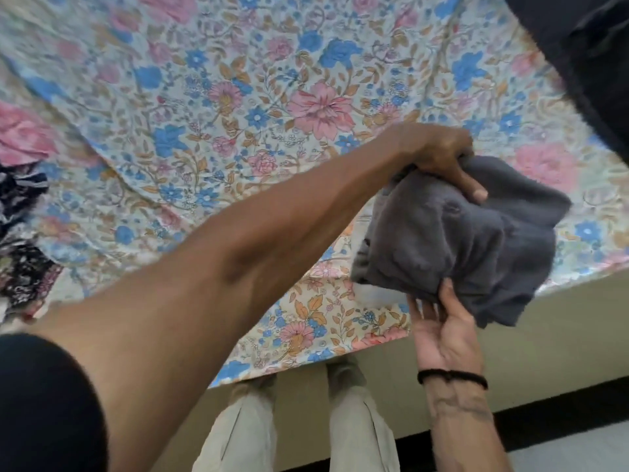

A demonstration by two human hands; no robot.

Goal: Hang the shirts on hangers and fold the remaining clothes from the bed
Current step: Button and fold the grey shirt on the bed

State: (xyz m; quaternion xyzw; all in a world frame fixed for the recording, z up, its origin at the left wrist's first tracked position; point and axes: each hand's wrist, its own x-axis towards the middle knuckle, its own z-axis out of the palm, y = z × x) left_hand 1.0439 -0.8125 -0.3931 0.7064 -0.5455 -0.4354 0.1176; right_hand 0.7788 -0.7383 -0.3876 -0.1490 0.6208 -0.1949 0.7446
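We stand at the edge of the bed (pixel 238 97), partway through the folding, as far as we can judge. One grey garment (pixel 452 240) is bunched and lifted just above the bed's near edge, at about four o'clock in the view; it looks roughly doubled over but not yet squared off, and it is not laid down.

Our left hand (pixel 439 158) reaches across and holds the top of the garment, fingers curled into the cloth with the thumb pressed over a fold, so that grip is closed tight on it. Our right hand (pixel 442 332) comes up from below with the palm turned up and the fingers fairly straight, the fingertips touching the garment's lower edge; that grip is loose and open, supporting, not pinching.

Still to do, by our count: one patterned dark pile of clothes (pixel 20 240) lies at nine o'clock, and one dark cloth (pixel 585 46) hangs into view at one o'clock. How many pieces the pile holds we cannot tell. We see no hangers and no finished stack here.
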